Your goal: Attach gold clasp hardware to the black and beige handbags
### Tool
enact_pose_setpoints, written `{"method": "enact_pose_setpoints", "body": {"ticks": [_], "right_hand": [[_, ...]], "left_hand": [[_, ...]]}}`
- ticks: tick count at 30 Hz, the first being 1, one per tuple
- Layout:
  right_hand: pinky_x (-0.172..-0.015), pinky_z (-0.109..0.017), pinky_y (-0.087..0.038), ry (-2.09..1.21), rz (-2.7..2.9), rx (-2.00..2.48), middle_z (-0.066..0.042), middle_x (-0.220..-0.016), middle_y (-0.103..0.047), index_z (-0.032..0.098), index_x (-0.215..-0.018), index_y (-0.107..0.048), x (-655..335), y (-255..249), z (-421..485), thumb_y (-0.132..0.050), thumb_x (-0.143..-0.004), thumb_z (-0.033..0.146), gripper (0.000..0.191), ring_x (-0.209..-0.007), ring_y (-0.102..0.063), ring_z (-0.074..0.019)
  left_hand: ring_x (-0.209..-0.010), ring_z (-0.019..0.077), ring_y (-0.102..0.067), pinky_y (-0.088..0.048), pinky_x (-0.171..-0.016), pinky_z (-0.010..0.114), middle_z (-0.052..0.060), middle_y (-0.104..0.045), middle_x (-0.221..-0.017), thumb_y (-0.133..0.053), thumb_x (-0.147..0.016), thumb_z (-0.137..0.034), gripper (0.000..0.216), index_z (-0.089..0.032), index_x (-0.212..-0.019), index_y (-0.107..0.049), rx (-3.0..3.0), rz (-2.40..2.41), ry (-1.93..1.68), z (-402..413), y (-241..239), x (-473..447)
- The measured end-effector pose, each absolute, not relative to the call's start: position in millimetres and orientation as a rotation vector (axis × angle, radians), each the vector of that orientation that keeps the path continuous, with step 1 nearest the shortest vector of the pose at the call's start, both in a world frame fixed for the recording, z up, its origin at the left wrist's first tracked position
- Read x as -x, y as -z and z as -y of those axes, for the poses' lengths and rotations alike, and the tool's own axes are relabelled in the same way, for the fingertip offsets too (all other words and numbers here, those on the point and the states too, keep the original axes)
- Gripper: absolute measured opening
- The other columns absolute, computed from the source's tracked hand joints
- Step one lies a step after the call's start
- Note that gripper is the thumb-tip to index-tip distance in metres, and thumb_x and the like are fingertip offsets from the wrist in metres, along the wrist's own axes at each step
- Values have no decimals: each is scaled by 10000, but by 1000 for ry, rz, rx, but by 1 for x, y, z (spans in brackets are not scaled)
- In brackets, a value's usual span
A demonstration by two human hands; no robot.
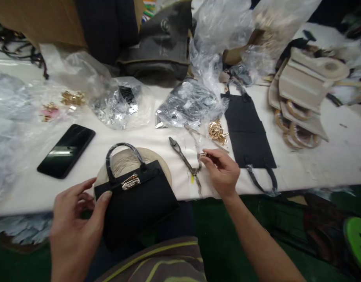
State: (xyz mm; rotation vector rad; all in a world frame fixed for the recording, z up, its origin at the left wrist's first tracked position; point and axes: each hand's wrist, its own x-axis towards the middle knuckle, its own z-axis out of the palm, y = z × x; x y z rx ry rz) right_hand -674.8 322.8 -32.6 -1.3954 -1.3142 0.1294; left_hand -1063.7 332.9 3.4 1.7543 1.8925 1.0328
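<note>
One white table (315, 156) fills most of the view; ref point is the black handbag (139, 203) at its near edge. Clear plastic bags (189, 103) lie beyond the handbag, and a stack of beige bag parts (303, 90) sits far to its right. A black fabric panel (247, 131) lies flat to the handbag's right, well apart. The handbag itself is tilted, half off the table edge, resting on a round beige disc (124, 162) w/ its gold clasp (131, 182) facing up. A phone (66, 150) lies just left of it, screen up.

The left hand (77, 223) is at the handbag's left side: thumb on its top corner, fingers loose and spread, not clamped. The right hand (223, 170), right of the handbag, is pinched shut on a small gold fitting (204, 155). Pliers (184, 160) lie btwn the handbag and that hand, and a pile of gold fittings (218, 132) is just beyond it.

Risks, as I judge them:
- **Handbag:** it could slide off the edge bc only a thumb steadies it.
- **Fitting:** it's tiny and held by fingertips only, so a slip could drop it to the dark floor, where it'd be hard to find.
- **Pliers:** the handles reach the table edge, so a wrist could knock them off.
</note>
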Motion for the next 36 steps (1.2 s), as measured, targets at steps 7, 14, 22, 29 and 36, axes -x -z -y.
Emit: {"method": "enact_pose_setpoints", "body": {"ticks": [7, 14, 22, 29, 36], "right_hand": [[-824, -362, -645, -234, 1752, 1053, -81, -1091, -808, 248, -1209, -772, 749, -16, -272, -786, -1071, 247, 139, -952, -772, -223], [-908, -465, -615, -60, 2022, 1122, -175, -1327, -773, 192, -1091, -707, 842, 17, -286, -692, -1118, 266, 80, -1028, -736, -309], [-1030, -397, -596, -271, 1536, 1189, -137, -1451, -741, 218, -1146, -713, 846, 29, -294, -664, -1130, 348, 140, -1195, -753, -288], [-990, -378, -606, -232, 1381, 1226, -146, -1454, -744, 210, -1165, -718, 859, 38, -296, -642, -1133, 409, 215, -1091, -780, -269], [-872, -344, -613, -223, 1335, 1212, -136, -1417, -767, 218, -1174, -712, 864, 41, -292, -640, -1126, 435, 233, -910, -773, -221]], "left_hand": [[-998, 285, -675, -628, -760, 417, 132, -606, -1270, -764, -877, -617, 608, -217, -1336, -758, -1848, -1648, -977, -338, -6, 1081], [-1232, 377, -621, -593, -1007, 554, 161, -593, -1311, -784, -867, -500, 555, -220, -1345, -751, -2116, -1536, -948, -347, 4, 1087], [-1024, 320, -622, -547, -968, 483, 91, -636, -952, -829, -761, -565, 384, -228, -805, -649, -2183, -1460, -909, -371, -1, 1093], [-1183, 338, -700, -545, -1024, 448, 160, -769, -1264, -772, -774, -592, 400, -228, -824, -612, -1637, -1359, -1029, -346, -3, 1099], [-1017, 299, -747, -580, -873, 396, 117, -792, -1097, -695, -729, -424, 361, -228, -1027, -639, -1388, -1676, -1070, -338, 1, 1093]]}}
